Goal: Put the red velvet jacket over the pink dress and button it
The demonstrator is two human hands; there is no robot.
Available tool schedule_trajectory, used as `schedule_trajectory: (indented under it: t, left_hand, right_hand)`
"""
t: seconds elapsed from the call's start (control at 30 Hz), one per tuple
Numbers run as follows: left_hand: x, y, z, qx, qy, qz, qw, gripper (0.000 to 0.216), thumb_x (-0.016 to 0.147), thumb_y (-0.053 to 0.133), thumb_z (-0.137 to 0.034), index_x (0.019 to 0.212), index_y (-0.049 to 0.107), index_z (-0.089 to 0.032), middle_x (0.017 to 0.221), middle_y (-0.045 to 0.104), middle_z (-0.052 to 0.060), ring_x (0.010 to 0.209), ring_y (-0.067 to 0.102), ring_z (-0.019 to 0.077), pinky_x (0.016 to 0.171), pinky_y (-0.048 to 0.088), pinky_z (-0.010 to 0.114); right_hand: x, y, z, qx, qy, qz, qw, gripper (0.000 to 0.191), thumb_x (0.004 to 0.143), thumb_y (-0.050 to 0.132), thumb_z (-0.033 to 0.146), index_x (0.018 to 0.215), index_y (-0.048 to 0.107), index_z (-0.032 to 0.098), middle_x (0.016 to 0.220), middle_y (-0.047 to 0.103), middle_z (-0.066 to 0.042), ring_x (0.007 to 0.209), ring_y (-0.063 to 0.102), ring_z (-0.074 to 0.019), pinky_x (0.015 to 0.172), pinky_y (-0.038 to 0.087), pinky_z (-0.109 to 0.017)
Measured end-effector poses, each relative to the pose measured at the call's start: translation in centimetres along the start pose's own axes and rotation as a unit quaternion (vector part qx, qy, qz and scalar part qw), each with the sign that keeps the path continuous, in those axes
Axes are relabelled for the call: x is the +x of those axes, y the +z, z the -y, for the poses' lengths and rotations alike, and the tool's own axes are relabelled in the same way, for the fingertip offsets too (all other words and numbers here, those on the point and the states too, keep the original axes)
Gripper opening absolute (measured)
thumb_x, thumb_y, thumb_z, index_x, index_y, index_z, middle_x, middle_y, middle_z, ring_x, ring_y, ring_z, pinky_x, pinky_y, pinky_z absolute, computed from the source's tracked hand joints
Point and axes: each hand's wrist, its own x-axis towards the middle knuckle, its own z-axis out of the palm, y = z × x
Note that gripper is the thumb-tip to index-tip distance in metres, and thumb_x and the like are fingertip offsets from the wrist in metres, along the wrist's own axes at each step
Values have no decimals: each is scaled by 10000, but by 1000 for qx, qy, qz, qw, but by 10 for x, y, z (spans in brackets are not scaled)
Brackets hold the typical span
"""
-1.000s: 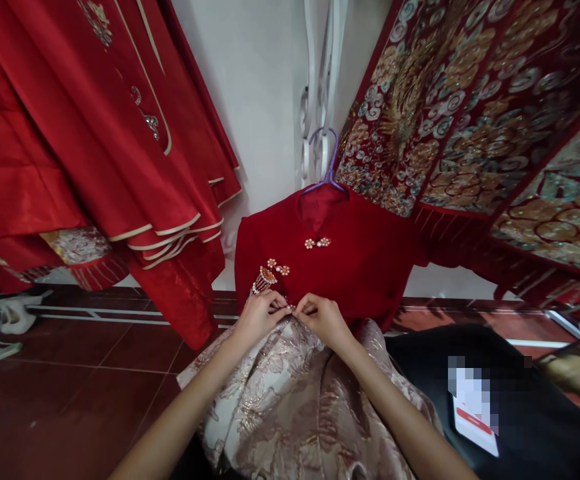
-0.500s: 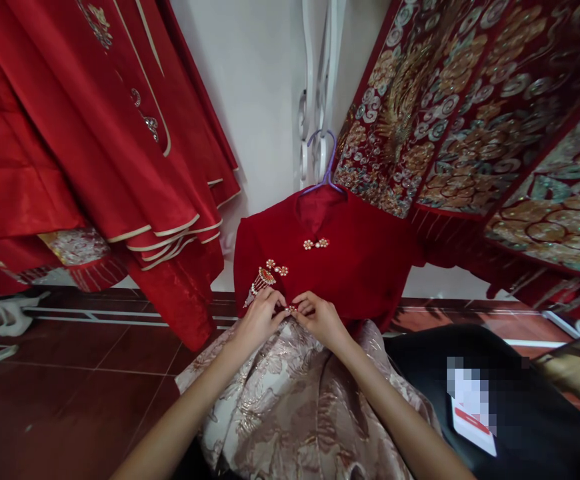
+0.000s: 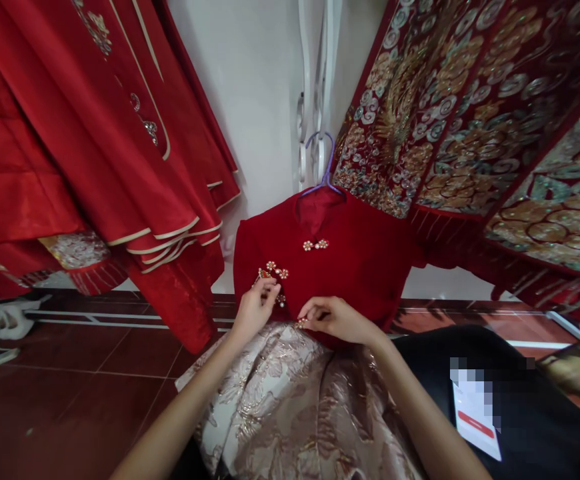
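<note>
A dark red velvet top [image 3: 350, 267] hangs on a purple hanger [image 3: 326, 175], its lower part towards me. Flower-shaped beaded clasps [image 3: 316, 245] join at the neck, and others [image 3: 277, 270] sit at the left. My left hand [image 3: 256, 308] is closed at the left of the front, its fingertips partly over a beaded ornament [image 3: 265, 274]; what they grip is hidden. Just below the fingertips shows a small beaded piece [image 3: 281, 301]. My right hand [image 3: 337, 319] pinches a beaded flower clasp [image 3: 301, 324] near the hem, apart from the left hand.
Shiny patterned brocade cloth [image 3: 290, 413] covers my lap. Red garments [image 3: 120, 133] hang at left, an embroidered one [image 3: 450, 120] at right. A phone [image 3: 475, 420] lies on a black seat [image 3: 535, 400]. White shoes [image 3: 15, 320] rest on the tiled floor [image 3: 85, 387].
My hands have come apart: the left moved slightly up and left, towards the ornament, and the right moved right and slightly down. A beaded clasp piece now shows in each place.
</note>
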Motion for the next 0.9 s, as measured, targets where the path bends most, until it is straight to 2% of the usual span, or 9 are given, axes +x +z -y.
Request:
schedule_trajectory:
  t: [0.1,0.23,0.33,0.57,0.67,0.83,0.9]
  left_hand:
    - [16,-3,0,-179,-87,-40,979,337,820,611,-431,987,629,-139,908,697,70,855,665,168,816,554,330]
    - [28,-3,-8,-399,-179,-19,899,245,759,710,-300,903,672,-106,990,715,104,982,664,182,987,493,361]
    - [29,1,-13,-451,-208,-17,868,176,742,730,-257,839,687,-116,953,725,87,960,670,169,999,489,368]
    - [32,3,-12,-461,-220,-8,860,158,714,747,-215,837,717,-122,928,733,60,890,677,131,981,498,324]
    - [36,6,-12,-437,-212,-14,874,140,720,732,-212,821,717,-116,933,735,73,883,679,137,968,503,330]
    - [38,12,-20,-368,-215,-66,902,138,738,719,-243,744,681,-111,881,735,95,842,684,149,915,528,344]
    - [39,12,-25,-347,-223,-44,910,181,739,724,-289,763,684,-114,861,733,98,790,684,148,857,549,331]
  right_hand:
    - [-9,-25,10,26,-5,96,995,153,791,635,261,915,680,185,805,684,-11,756,630,-128,735,509,-259]
    - [-15,-40,18,42,6,102,994,142,796,618,238,920,676,201,816,685,-6,769,626,-128,752,505,-271]
    - [-14,-38,18,45,12,101,994,141,790,624,244,914,677,205,817,689,-6,770,630,-133,755,511,-284]
    - [-11,-31,16,39,10,106,994,139,804,621,252,919,671,194,821,684,-6,770,627,-124,748,504,-266]
    - [-12,-30,16,40,9,100,994,128,807,616,244,914,665,194,806,679,-3,755,624,-121,729,500,-259]
    - [-13,-32,19,36,7,90,995,132,806,615,242,917,664,190,799,683,-6,750,630,-125,719,504,-260]
    - [-15,-34,21,32,4,87,996,127,802,620,240,908,666,188,797,681,-8,744,627,-125,712,503,-259]
